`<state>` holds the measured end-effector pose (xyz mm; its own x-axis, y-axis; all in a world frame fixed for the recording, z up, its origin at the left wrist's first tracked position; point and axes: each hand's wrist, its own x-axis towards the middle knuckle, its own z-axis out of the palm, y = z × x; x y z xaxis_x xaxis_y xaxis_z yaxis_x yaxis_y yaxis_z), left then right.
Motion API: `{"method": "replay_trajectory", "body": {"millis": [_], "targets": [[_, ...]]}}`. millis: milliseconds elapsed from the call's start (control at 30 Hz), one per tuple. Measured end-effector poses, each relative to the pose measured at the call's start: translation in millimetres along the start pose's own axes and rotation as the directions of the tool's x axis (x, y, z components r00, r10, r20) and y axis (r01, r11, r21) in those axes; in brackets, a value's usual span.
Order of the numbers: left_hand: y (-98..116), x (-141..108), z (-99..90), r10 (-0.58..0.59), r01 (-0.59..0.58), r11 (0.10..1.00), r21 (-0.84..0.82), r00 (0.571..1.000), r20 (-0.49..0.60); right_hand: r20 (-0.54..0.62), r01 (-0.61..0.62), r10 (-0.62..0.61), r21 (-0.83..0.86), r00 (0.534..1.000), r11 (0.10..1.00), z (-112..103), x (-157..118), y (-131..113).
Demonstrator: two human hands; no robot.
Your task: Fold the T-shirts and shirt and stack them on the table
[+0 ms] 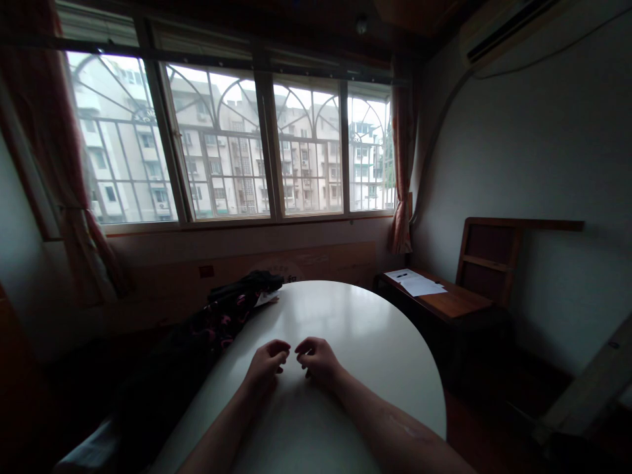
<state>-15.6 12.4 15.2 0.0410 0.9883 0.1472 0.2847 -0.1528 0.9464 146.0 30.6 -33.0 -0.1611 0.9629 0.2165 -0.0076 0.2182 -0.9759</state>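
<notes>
My left hand (pixel 266 362) rests on the white round-edged table (pixel 375 355), its fingers loosely bent and a little apart. Just across a narrow gap is my right hand (pixel 318 361), curled in much the same way, with thumb and fingers slightly separated. Nothing shows in either hand, and the two do not touch. Both forearms lie over the near part of the tabletop. Some of the lower fingers are in shadow and hard to make out.
Dark clothing (pixel 232 316) with a pink pattern drapes over the table's left edge. At the right, a low wooden bench (pixel 459 301) holds white papers (pixel 417 283) and a dark pen-like item. Barred windows (pixel 217 145) and curtains (pixel 402 158) are behind the table.
</notes>
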Motion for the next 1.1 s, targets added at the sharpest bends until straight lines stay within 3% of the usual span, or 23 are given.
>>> {"method": "replay_trajectory", "body": {"millis": [433, 600, 800, 1100], "targets": [[-2.3, 1.8, -0.6, 0.007, -0.007, 1.000, 0.007, 1.000, 0.006, 0.011, 0.017, -0.017, 0.009, 1.000, 1.000, -2.5, -1.0, 0.6], [-7.4, 5.2, -0.4, 0.042, -0.043, 0.999, 0.023, 0.999, 0.014, -0.059, 0.021, -0.022, -0.026, 0.998, 0.999, -2.7, 1.9, 5.0], [-15.2, 9.0, 2.0, 0.120, -0.127, 0.981, 0.145, 0.991, 0.053, -0.177, 0.018, -0.020, -0.013, 0.984, 1.000, -5.8, 5.5, 9.8], [-12.1, 7.0, -0.8, 0.256, -0.267, 0.918, 0.294, 0.964, 0.075, -0.162, 0.013, -0.022, -0.055, 0.987, 0.998, -8.9, 1.1, 6.7]]}}
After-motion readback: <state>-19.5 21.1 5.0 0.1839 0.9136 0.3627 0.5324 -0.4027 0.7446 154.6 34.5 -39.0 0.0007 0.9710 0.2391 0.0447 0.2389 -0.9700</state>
